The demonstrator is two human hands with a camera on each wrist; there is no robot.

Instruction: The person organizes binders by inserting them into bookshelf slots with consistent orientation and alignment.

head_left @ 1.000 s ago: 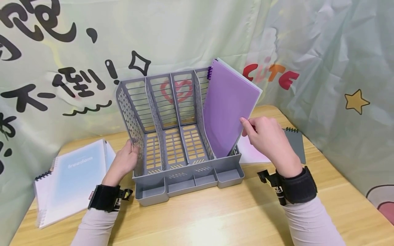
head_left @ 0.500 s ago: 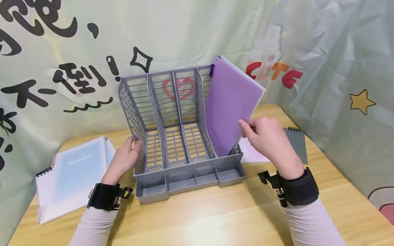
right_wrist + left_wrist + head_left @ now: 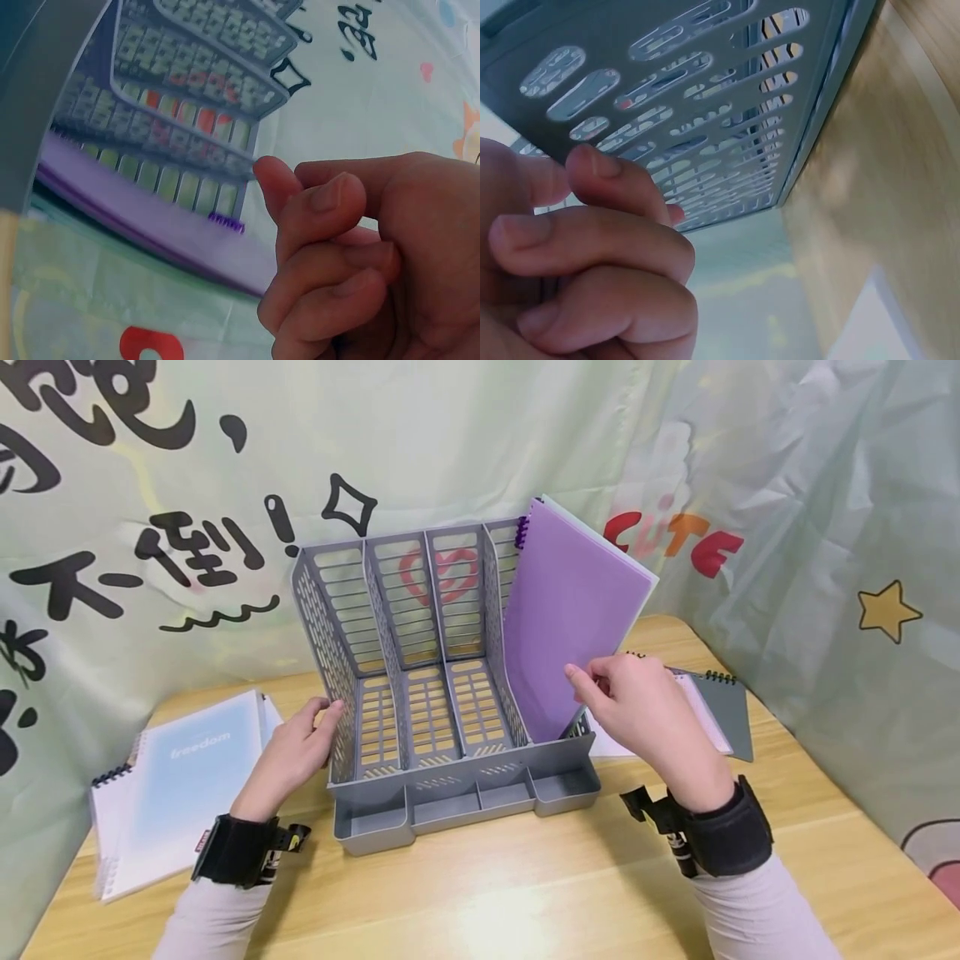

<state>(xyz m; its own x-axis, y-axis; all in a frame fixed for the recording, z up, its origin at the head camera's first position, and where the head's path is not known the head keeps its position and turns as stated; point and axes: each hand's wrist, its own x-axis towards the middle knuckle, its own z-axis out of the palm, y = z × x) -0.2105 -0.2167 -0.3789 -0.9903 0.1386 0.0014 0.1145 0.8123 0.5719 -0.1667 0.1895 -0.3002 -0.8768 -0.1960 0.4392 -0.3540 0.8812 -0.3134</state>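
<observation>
A grey desk file organizer (image 3: 465, 768) stands on the table, with upright dividers and small trays along its front. My left hand (image 3: 296, 752) pinches the front edge of its left perforated side panel (image 3: 705, 135) between thumb and fingers. In the rightmost slot leans a purple spiral notebook (image 3: 573, 610), tilted to the right, with a pale green one behind it. My right hand (image 3: 641, 710) overlaps the purple notebook's lower right in the head view. The right wrist view shows its fingers loosely curled with nothing between them, apart from the purple notebook (image 3: 165, 217).
To the left lie several notebooks, the top one a blue-white "freedom" notebook (image 3: 187, 777). At the right, a dark grey spiral notebook (image 3: 738, 714) and a pink-white one (image 3: 705, 710) lie partly behind my right hand. A printed cloth (image 3: 480, 435) hangs behind the table.
My right hand has let go of the purple notebook and moved slightly left and down from its edge. The notebook stays leaning in the slot. My left hand remains at the side panel.
</observation>
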